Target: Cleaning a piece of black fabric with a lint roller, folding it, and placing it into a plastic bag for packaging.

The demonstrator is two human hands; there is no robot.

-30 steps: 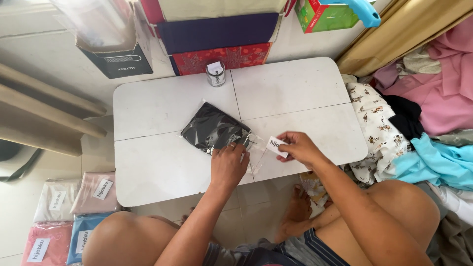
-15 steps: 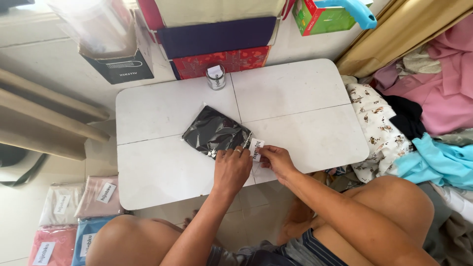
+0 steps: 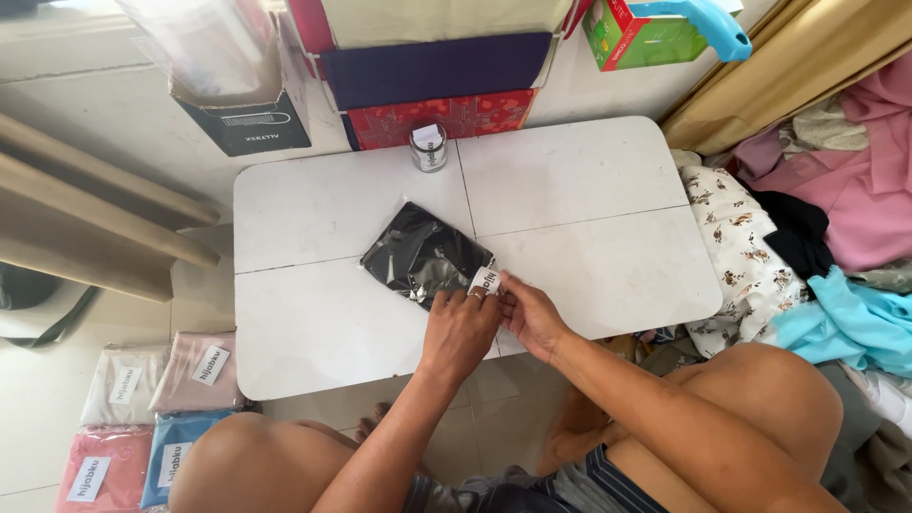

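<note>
A clear plastic packet holding folded black cloth lies tilted on the low white table. A small white label sits at the packet's near right corner. My left hand rests on the packet's near edge, its fingertips on the label. My right hand is beside it, thumb and fingers pinching the same label against the packet. Both hands touch each other over the corner.
A small glass jar stands at the table's far edge. Boxes and folded cloth are stacked behind it. Labelled packets of pink, white and blue cloth lie on the floor at left; loose clothes pile up at right.
My right hand carried the white label from right of the packet to its near right corner. My left hand stayed at the packet's edge and now meets the right over the label.
</note>
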